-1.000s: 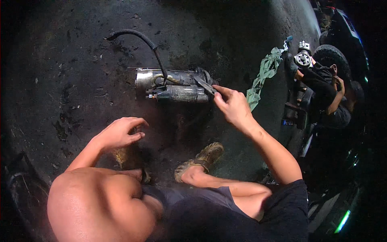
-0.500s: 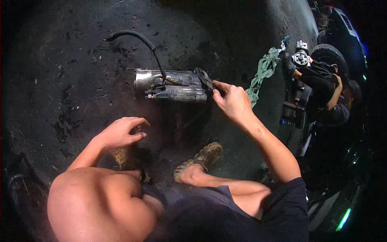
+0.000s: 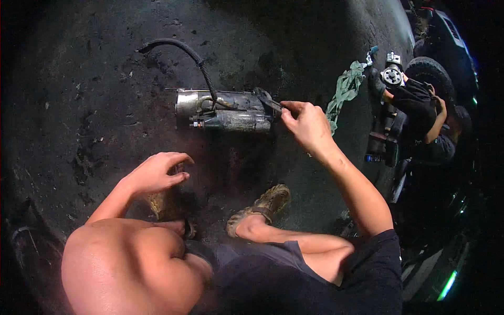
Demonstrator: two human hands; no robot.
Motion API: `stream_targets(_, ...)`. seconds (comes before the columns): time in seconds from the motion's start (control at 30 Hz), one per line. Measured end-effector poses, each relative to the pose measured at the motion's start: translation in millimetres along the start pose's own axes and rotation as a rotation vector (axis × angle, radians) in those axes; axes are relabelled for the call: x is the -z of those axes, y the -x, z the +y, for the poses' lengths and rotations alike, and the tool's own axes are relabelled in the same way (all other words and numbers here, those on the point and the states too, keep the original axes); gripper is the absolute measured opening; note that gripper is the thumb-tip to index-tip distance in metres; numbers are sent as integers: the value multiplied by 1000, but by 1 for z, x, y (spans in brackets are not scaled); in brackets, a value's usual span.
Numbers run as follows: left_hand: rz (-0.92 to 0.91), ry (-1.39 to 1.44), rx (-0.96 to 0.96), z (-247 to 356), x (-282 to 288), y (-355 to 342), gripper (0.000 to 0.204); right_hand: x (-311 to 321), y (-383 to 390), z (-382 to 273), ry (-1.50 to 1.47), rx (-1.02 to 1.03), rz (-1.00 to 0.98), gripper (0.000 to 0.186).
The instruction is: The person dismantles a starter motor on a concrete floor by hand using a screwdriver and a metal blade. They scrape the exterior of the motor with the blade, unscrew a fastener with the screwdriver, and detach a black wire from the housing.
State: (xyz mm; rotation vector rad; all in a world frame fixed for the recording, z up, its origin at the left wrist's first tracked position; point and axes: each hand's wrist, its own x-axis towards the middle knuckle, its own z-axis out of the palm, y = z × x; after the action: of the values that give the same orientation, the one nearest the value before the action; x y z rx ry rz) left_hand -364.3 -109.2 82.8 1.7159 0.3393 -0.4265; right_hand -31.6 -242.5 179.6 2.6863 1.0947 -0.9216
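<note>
A greasy metal starter motor lies on its side on the dark floor ahead of me. From its body a black corrugated cable sleeve arches up and to the left. At the motor's right end, my right hand pinches the handle of a wrench between thumb and fingers. The wrench's far end rests against the motor's end; its exact seating is too dark to make out. My left hand hangs near my left knee, empty, with fingers loosely bent and thumb apart.
A crumpled green cloth lies right of the motor. Beyond it, another person sits by a round metal pulley part and a tyre. My sandalled foot is on the floor below the motor.
My right hand has shifted slightly to the right, and the wrench handle has moved a little with it. The motor and my left hand stay in place.
</note>
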Motion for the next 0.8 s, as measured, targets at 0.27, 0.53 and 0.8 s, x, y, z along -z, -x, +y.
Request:
stream_targets(0.27, -2, -4, 22, -2, -1, 3, 37, -4, -7, 9, -87, 37, 9, 38)
stream_targets(0.53, -10, -1, 10, -4, 0, 2, 38, -9, -14, 11, -227, 16, -9, 38)
stream_targets(0.8, -10, -16, 28, -5, 2, 1, 37, -8, -17, 25, -186, 98, 30, 38)
